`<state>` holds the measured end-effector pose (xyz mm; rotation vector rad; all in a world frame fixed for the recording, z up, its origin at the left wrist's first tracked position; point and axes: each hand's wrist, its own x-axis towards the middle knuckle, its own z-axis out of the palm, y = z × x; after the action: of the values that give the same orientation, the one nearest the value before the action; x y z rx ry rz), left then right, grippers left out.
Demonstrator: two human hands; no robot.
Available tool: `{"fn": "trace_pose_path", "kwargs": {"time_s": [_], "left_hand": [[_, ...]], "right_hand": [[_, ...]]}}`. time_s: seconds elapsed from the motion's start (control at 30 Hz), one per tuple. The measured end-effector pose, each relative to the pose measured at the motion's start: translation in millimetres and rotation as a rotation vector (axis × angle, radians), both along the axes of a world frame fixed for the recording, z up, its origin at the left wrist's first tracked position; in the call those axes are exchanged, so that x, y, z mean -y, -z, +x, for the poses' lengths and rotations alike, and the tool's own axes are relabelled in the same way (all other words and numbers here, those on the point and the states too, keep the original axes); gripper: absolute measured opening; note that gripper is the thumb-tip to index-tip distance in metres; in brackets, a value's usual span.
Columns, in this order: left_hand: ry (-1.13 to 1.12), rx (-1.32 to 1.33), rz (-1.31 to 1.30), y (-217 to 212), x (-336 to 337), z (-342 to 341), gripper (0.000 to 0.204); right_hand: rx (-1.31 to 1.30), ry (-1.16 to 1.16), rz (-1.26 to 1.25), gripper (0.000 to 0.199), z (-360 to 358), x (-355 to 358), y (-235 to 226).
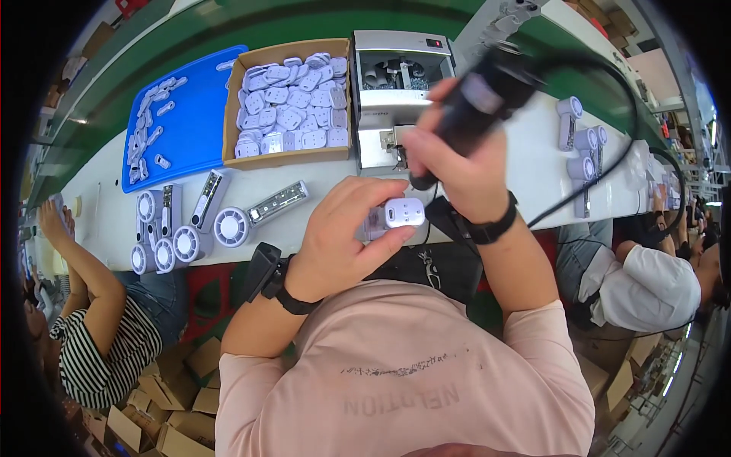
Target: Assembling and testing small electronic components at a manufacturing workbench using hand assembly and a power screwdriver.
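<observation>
My left hand (pixel 339 228) grips a white plastic housing with its fingers and thumb around the sides. The rounded end face (pixel 405 213) of this housing points up and shows small holes; the rest is mostly hidden by the hand. My right hand (pixel 457 156) is wrapped round a black electric screwdriver (pixel 483 99), slightly blurred. The screwdriver's lower tip is just above and to the right of the housing, apart from it. Left of my left hand lie several white handheld fans (pixel 231 227) with round grilles and long handles, some showing circuit boards.
A cardboard box (pixel 346 145) of white caps stands behind, beside a blue tray (pixel 186 99) with small white parts. A screw feeder machine (pixel 377 99) stands centre back. More fans (pixel 582 167) lie right, near the black cable (pixel 567 199). People sit at both sides.
</observation>
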<state>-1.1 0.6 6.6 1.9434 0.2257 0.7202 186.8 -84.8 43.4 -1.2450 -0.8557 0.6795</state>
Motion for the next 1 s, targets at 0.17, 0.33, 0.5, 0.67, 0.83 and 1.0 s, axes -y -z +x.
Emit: {"fn": "trace_pose_path", "kwargs": {"time_s": [0.17, 0.33, 0.5, 0.67, 0.83, 1.0], "left_hand": [[0.017, 0.079, 0.048, 5, 0, 4, 0.045], [0.022, 0.104, 0.059, 7, 1, 9, 0.043], [0.032, 0.136, 0.097, 5, -2, 13, 0.040], [0.035, 0.127, 0.100, 6, 1, 9, 0.038], [0.053, 0.110, 0.101, 6, 4, 10, 0.038], [0.021, 0.147, 0.058, 12, 9, 9, 0.042]], "right_hand": [[0.023, -0.081, 0.443, 0.049, 2, 26, -62], [0.128, -0.173, 0.445, 0.052, -13, 25, -71], [0.221, -0.188, 0.354, 0.053, -10, 18, -62], [0.182, -0.196, 0.292, 0.052, -15, 16, -64], [0.145, -0.192, 0.383, 0.047, -19, 21, -56], [0.170, -0.321, 0.422, 0.046, -10, 24, -61]]}}
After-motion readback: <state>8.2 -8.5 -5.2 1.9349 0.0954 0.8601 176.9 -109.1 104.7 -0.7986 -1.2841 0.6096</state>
